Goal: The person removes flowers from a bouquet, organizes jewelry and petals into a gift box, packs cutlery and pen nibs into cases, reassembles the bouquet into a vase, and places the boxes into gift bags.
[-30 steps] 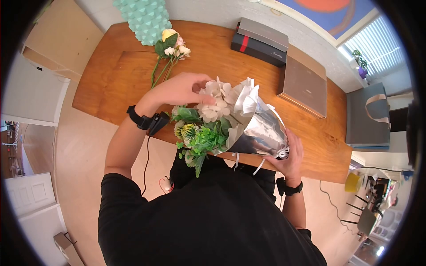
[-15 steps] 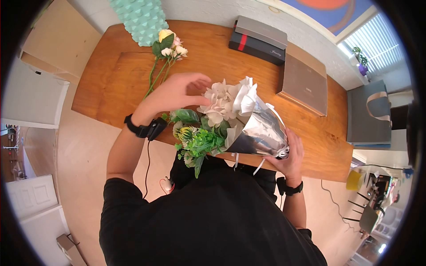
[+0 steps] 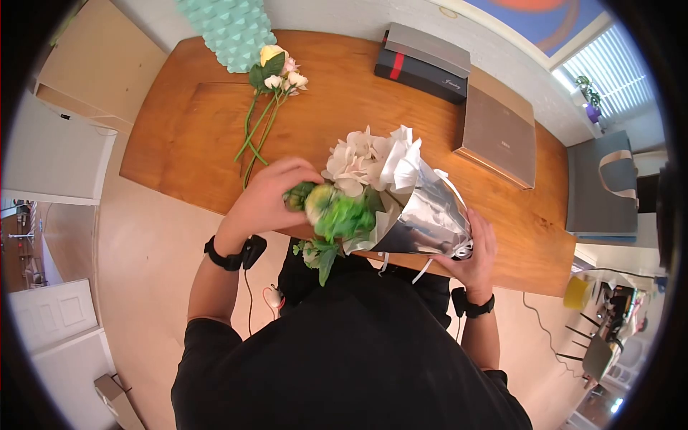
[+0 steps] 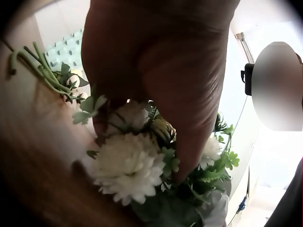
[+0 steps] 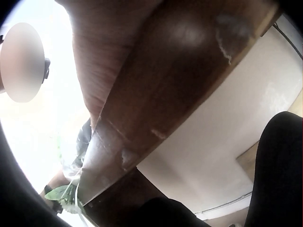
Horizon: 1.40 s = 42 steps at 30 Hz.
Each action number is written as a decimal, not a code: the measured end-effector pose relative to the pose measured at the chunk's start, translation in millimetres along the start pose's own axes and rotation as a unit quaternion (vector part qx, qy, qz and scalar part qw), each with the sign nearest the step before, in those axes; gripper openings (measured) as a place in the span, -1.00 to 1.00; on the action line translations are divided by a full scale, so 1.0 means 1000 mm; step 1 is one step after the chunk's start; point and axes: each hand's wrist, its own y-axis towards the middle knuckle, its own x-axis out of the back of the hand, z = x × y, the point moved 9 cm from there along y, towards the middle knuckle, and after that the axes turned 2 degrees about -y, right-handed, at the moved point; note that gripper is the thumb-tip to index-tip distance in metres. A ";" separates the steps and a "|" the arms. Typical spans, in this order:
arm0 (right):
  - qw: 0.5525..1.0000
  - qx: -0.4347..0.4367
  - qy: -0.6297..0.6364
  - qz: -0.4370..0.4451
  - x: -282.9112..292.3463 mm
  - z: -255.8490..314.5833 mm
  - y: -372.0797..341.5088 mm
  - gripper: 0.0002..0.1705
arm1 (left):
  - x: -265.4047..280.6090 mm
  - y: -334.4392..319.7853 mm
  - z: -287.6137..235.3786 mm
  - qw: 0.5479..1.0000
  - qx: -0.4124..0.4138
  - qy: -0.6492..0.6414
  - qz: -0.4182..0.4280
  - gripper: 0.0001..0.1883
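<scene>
A bouquet in silver wrapping (image 3: 432, 215) lies along the table's near edge, its blooms toward the left. My right hand (image 3: 474, 251) grips the narrow tied end of the wrapping. White hydrangea-like blooms (image 3: 352, 163) stick out at the top of the bouquet. Below them, my left hand (image 3: 266, 199) holds a cluster of green and yellow flowers (image 3: 342, 215), blurred by motion. In the left wrist view, thumb and fingers close around flower heads, with a white chrysanthemum (image 4: 129, 168) right beneath them. The stems there are hidden by blooms and leaves.
Loose roses (image 3: 276, 75) with long green stems lie on the wooden table (image 3: 186, 136) at the back left, near a mint-green studded object (image 3: 229, 32). A black box with a red ribbon (image 3: 423, 68) and a brown box (image 3: 497, 132) stand at the back right.
My left hand has come down from beside the white blooms to the green and yellow flowers, which have shifted up and right. The right hand keeps its grip on the wrapping.
</scene>
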 end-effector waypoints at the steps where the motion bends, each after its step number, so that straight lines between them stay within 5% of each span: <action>1: 1.000 0.001 -0.002 -0.002 0.001 0.000 0.000 0.39 | 0.000 0.007 0.001 1.000 -0.002 0.000 -0.001 -0.46; 5: 1.000 0.005 0.006 -0.008 0.002 -0.001 -0.003 0.39 | -0.017 0.021 0.015 1.000 -0.020 -0.009 -0.018 -0.48; 9: 1.000 0.001 0.001 0.000 0.001 -0.001 -0.003 0.39 | -0.027 0.024 0.007 0.997 0.001 -0.006 0.078 -0.40; 17: 1.000 0.009 0.011 -0.004 0.000 0.000 0.000 0.38 | 0.029 0.054 0.002 0.994 -0.036 -0.087 -0.057 -0.41; 20: 1.000 0.009 0.007 -0.003 0.001 0.001 -0.001 0.39 | 0.012 0.077 0.003 0.992 0.049 -0.093 -0.072 -0.46; 23: 1.000 0.006 0.003 -0.001 0.003 0.002 -0.001 0.39 | -0.021 0.089 0.028 0.988 0.040 -0.149 0.021 -0.51; 26: 1.000 -0.005 0.004 0.000 0.002 0.000 -0.002 0.38 | -0.030 0.083 0.026 0.995 -0.039 0.001 0.094 -0.56; 31: 1.000 -0.018 0.019 0.001 -0.001 -0.004 -0.005 0.39 | -0.017 0.055 0.046 0.990 0.056 -0.124 0.043 -0.59; 35: 1.000 -0.015 0.027 0.005 -0.004 -0.007 -0.006 0.41 | -0.016 0.050 0.039 0.996 0.014 -0.071 0.050 -0.46; 37: 0.999 -0.022 0.033 0.005 -0.004 -0.008 -0.009 0.41 | -0.011 0.049 0.035 0.971 0.066 -0.224 0.044 -0.38; 39: 0.999 -0.022 0.025 0.006 -0.005 -0.009 -0.009 0.42 | 0.015 0.048 0.027 0.992 0.025 -0.115 0.043 -0.33; 42: 1.000 -0.020 0.017 0.005 -0.004 -0.008 -0.008 0.42 | 0.067 0.047 0.059 0.986 0.105 -0.079 -0.102 -0.54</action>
